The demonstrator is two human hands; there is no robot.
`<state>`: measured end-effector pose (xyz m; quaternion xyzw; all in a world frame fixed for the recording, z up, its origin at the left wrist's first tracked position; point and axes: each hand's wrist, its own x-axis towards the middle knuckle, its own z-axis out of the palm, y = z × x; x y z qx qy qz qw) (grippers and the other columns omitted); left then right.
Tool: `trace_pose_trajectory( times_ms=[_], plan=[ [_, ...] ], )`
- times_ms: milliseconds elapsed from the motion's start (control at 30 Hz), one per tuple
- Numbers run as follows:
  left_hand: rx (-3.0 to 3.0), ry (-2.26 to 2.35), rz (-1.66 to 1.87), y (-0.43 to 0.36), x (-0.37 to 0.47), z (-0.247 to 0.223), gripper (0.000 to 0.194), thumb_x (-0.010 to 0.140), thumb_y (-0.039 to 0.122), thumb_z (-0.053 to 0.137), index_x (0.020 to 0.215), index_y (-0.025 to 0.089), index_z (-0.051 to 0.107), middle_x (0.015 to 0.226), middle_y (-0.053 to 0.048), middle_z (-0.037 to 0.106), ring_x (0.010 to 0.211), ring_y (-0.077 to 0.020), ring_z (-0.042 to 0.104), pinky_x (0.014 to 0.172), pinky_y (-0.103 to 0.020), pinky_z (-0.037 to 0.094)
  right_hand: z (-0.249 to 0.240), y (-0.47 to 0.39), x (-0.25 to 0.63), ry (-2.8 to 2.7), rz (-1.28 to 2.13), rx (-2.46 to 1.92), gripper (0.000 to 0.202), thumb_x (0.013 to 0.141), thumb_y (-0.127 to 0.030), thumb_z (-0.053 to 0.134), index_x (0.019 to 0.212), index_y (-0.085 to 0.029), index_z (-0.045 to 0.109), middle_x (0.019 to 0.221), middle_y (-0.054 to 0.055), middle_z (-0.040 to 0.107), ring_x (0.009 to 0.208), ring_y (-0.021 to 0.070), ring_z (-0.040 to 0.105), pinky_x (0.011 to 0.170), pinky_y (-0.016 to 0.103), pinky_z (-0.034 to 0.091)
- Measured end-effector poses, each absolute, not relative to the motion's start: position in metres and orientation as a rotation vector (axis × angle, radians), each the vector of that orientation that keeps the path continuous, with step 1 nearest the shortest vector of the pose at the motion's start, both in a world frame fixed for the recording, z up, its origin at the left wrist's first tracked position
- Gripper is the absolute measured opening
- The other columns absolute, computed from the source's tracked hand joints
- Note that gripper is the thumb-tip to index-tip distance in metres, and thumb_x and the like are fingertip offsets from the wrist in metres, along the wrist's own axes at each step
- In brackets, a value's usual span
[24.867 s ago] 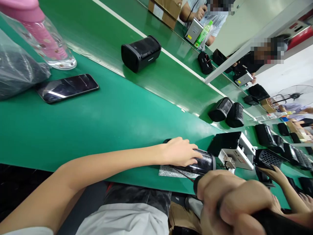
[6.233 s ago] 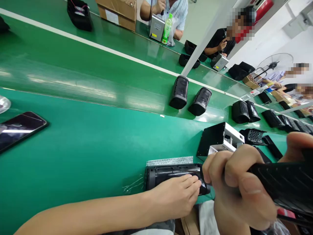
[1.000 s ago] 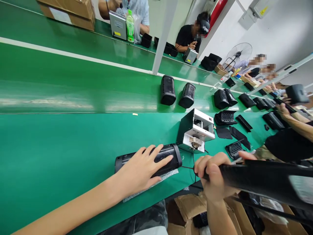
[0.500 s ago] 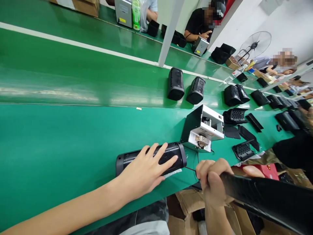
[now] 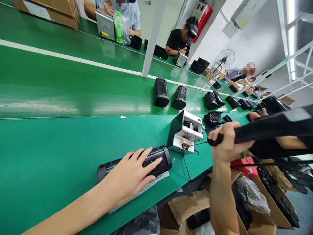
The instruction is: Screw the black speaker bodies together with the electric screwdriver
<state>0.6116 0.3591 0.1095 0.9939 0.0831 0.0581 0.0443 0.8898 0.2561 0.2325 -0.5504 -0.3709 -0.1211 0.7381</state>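
A long black speaker (image 5: 158, 159) lies on its side on the green bench, over a strip of bubble wrap (image 5: 156, 179). My left hand (image 5: 134, 171) rests on top of it with fingers stretched and spread, palm hiding its middle. My right hand (image 5: 226, 140) is wrapped round a black electric screwdriver (image 5: 266, 127), held raised off the bench. Its thin bit points left at the metal outlet of a white-and-black screw feeder (image 5: 187, 130); whether the tip touches the outlet I cannot tell.
Black speaker units (image 5: 161, 92) stand along the green conveyor behind the bench (image 5: 61, 140). Perforated black parts (image 5: 213, 118) lie right of the feeder. Open cardboard boxes (image 5: 188, 204) sit below the front edge. A white post (image 5: 153, 42) rises beyond, and people work across the line.
My right hand has lifted the electric screwdriver up and away from the speaker's end, over to the screw feeder. My left hand stays on the speaker. The view has swung to the right.
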Motion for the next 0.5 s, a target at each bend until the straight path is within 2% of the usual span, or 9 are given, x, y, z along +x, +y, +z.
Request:
trace_pose_trajectory(
  times_ms=[100,300,367,400,433,500],
  plan=[
    [3.045,0.241,0.209,0.36,0.612,0.109,0.055,0.119,0.044,0.055,0.173,0.038,0.052,0.172,-0.019,0.058,0.143,-0.0456,0.069,0.102,-0.057,0.063,0.213,0.272,0.898,-0.874,-0.219,-1.213,0.047,0.094,-0.027,0.082,0.129,-0.029,0.051,0.07,-0.015,0.058,0.04,0.0117,0.05,0.043,0.027,0.048],
    [3.027,0.249,0.252,0.359,0.613,0.11,0.053,0.119,0.038,0.052,0.172,0.035,0.053,0.17,-0.022,0.059,0.141,-0.0467,0.07,0.102,-0.057,0.062,0.2,0.243,0.865,-0.854,0.029,-1.278,0.046,0.092,-0.023,0.084,0.128,-0.031,0.055,0.066,-0.016,0.056,0.036,0.0119,0.046,0.039,0.025,0.045],
    [3.014,0.241,0.23,0.358,0.614,0.113,0.054,0.119,0.04,0.052,0.172,0.036,0.052,0.171,-0.021,0.058,0.142,-0.0466,0.07,0.103,-0.057,0.061,0.21,0.223,0.838,-0.818,0.054,-1.263,0.034,0.093,-0.022,0.081,0.117,-0.031,0.059,0.064,-0.017,0.052,0.034,0.0103,0.04,0.037,0.024,0.042],
    [3.014,0.236,0.213,0.358,0.615,0.114,0.054,0.119,0.04,0.052,0.173,0.036,0.051,0.172,-0.021,0.057,0.142,-0.0463,0.069,0.104,-0.057,0.061,0.217,0.214,0.824,-0.81,0.055,-1.253,0.022,0.093,-0.021,0.079,0.103,-0.028,0.06,0.061,-0.016,0.048,0.033,0.0095,0.037,0.037,0.024,0.039],
    [3.017,0.233,0.195,0.358,0.615,0.116,0.054,0.119,0.04,0.051,0.173,0.036,0.05,0.173,-0.022,0.055,0.143,-0.046,0.069,0.104,-0.057,0.06,0.223,0.206,0.811,-0.83,0.059,-1.254,0.022,0.095,-0.026,0.076,0.086,-0.026,0.056,0.057,-0.014,0.045,0.033,0.0097,0.037,0.038,0.026,0.039],
    [3.019,0.239,0.167,0.358,0.615,0.118,0.054,0.12,0.04,0.049,0.173,0.035,0.049,0.173,-0.023,0.055,0.142,-0.0455,0.069,0.104,-0.056,0.06,0.235,0.197,0.79,-0.969,0.093,-1.267,0.043,0.102,-0.037,0.071,0.07,-0.025,0.044,0.049,-0.011,0.042,0.033,0.0112,0.037,0.038,0.029,0.039]
  ],
)
